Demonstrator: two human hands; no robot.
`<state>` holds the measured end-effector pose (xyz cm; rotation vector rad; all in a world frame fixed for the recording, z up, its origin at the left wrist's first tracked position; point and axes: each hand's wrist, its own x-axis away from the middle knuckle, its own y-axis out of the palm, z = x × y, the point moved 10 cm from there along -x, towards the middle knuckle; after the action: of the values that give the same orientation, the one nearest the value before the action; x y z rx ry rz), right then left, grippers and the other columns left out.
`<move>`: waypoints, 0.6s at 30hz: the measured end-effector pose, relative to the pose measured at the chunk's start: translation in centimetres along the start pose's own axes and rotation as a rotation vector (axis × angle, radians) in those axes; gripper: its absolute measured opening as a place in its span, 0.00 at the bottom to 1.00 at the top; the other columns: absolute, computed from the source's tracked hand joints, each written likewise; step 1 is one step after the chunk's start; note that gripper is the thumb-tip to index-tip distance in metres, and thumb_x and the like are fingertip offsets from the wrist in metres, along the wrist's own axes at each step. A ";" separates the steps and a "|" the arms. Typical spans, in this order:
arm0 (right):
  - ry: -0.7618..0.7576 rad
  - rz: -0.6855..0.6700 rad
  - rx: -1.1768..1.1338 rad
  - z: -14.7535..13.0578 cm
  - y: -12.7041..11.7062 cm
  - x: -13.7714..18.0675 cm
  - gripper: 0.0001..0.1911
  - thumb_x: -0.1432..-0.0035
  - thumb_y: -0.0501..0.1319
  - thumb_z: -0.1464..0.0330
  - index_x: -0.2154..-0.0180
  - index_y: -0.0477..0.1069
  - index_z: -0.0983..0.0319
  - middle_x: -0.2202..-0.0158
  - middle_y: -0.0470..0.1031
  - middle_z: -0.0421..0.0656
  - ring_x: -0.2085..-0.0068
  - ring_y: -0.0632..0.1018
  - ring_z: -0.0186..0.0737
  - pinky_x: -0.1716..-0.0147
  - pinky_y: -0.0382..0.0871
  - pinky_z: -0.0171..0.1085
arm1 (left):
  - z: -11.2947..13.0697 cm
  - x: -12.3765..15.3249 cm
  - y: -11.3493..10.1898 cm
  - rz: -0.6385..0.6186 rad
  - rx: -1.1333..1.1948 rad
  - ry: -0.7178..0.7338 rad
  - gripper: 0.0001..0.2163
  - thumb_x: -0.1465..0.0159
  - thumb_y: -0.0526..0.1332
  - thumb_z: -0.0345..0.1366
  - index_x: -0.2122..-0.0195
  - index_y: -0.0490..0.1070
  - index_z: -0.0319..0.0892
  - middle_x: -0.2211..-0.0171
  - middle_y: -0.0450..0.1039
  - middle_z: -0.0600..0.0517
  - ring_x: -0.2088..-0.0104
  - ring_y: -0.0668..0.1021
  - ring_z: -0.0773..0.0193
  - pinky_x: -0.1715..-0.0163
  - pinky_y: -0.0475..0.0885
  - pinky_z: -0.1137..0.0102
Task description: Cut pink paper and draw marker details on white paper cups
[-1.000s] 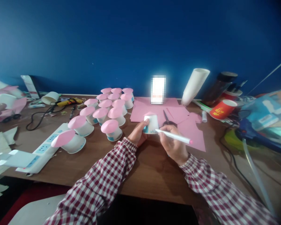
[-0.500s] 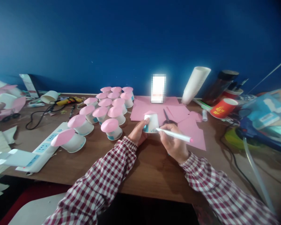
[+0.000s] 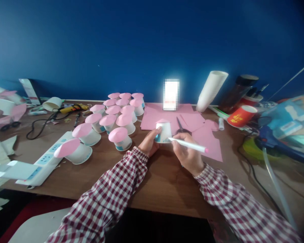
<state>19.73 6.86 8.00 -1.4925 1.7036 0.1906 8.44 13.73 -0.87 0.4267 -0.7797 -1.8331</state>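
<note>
One brown worktop (image 3: pixel 157 189) is carrying pink paper (image 3: pixel 152 118) and, leftward, over a dozen pink-topped cups (image 3: pixel 119 135), seemingly assembled. Behind, right, a cup stack (image 3: pixel 212 91) is standing untopped. The left hand (image 3: pixel 149 143) is gripping another topped cup (image 3: pixel 164 132) — front centre — fingers curled; the right hand (image 3: pixel 188 155) is pinching a marker (image 3: pixel 192 145) at its lower side, marking apparently unfinished.

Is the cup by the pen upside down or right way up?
Upside down: this cup has its wider end down, a pink cone on top.
</note>
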 end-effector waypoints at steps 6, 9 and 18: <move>-0.010 -0.010 0.005 -0.1 0.1 0.0 0.03 0.36 0.59 0.67 0.62 0.68 0.60 0.68 0.75 0.42 0.70 0.76 0.36 0.70 0.73 0.36 | -0.1 0.0 0.1 -0.014 0.009 -0.011 0.17 0.38 0.65 0.43 0.55 0.74 0.34 0.64 0.79 0.43 0.59 0.81 0.56 0.53 0.75 0.64; -0.007 -0.011 0.007 0.0 0.1 0.0 0.03 0.36 0.59 0.67 0.62 0.68 0.60 0.68 0.75 0.42 0.70 0.76 0.36 0.70 0.73 0.36 | 0.0 -0.1 0.0 -0.009 0.005 0.004 0.16 0.38 0.65 0.42 0.56 0.74 0.33 0.64 0.79 0.43 0.59 0.81 0.56 0.53 0.74 0.64; -0.004 -0.006 0.003 -0.1 0.1 -0.1 0.03 0.36 0.59 0.67 0.62 0.68 0.60 0.68 0.75 0.41 0.71 0.76 0.36 0.70 0.72 0.36 | -0.2 -0.2 -0.2 -0.012 -0.002 0.003 0.16 0.38 0.65 0.43 0.56 0.74 0.34 0.65 0.79 0.44 0.61 0.82 0.56 0.54 0.75 0.64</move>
<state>19.62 6.84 8.10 -1.4936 1.6954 0.1877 8.53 13.92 -1.15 0.4338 -0.7750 -1.8441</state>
